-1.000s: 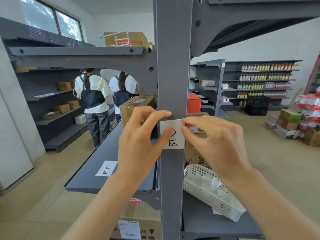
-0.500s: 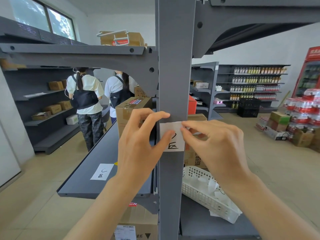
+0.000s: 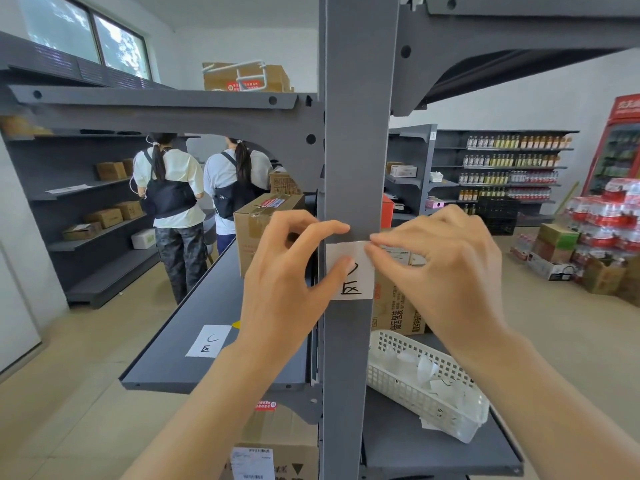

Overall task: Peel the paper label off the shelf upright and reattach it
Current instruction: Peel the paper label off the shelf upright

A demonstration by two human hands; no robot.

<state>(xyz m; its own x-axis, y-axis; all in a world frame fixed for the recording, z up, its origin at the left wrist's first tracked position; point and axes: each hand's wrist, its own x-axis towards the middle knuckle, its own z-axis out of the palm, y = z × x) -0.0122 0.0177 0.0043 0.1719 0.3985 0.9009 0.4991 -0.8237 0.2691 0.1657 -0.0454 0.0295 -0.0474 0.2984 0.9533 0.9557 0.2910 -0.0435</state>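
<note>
One paper label [image 3: 353, 275] sits on the grey shelf upright [image 3: 356, 133] — the left hand [image 3: 284, 289] presses its left edge with the thumb, the right hand [image 3: 446, 268] pinches its top right corner. A second label [image 3: 207, 341] lies on one shelf board [image 3: 194, 327]; one white basket [image 3: 426, 379] sits right.

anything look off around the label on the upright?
Minor only. The paper label sits roughly square on the shelf upright, but its top right corner looks lifted where the right hand pinches it. The left hand thumb presses its left side. A second label lies flat on the shelf board.
</note>
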